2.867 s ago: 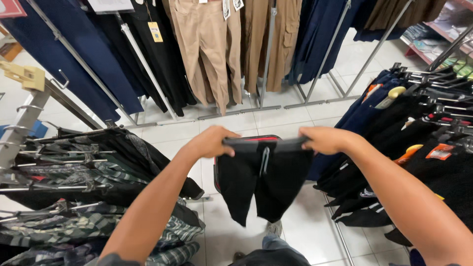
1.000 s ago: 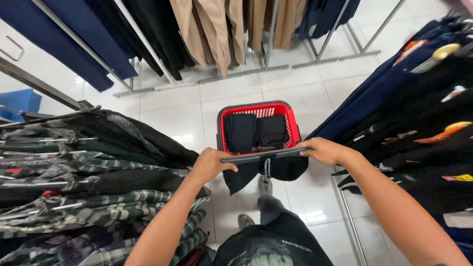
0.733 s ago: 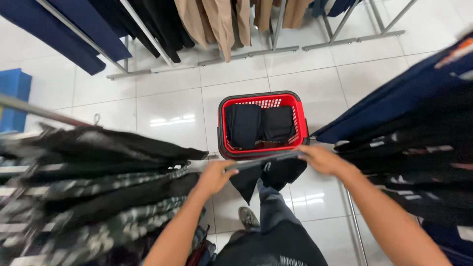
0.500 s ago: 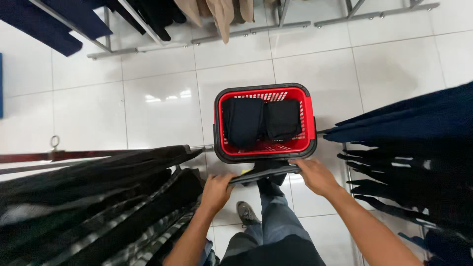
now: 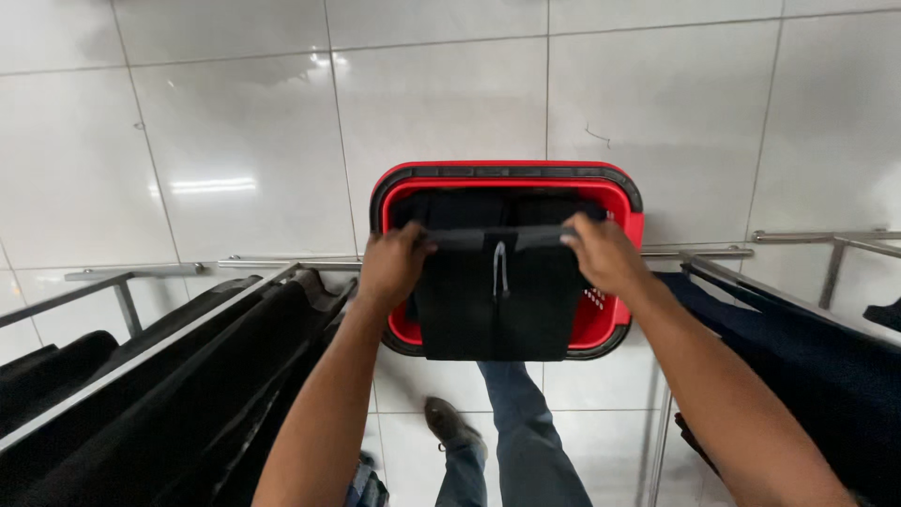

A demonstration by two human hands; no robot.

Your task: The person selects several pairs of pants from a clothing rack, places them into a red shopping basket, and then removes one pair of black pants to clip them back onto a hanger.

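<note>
I hold a pair of black shorts by the waistband, stretched flat between both hands, directly over a red plastic basket on the floor. My left hand grips the waistband's left end and my right hand grips its right end. A white drawstring hangs at the middle of the waistband. Dark folded garments lie inside the basket, mostly hidden under the shorts. My legs and one shoe show below the basket.
White glossy floor tiles surround the basket. A rack of dark garments with a metal rail stands at lower left. Dark blue clothes hang on a rail at right. Low metal rack bars run across behind the basket.
My view has tilted down from the clothing racks to the floor. Both hands have lowered the black shorts toward the red basket, which now sits right beneath them.
</note>
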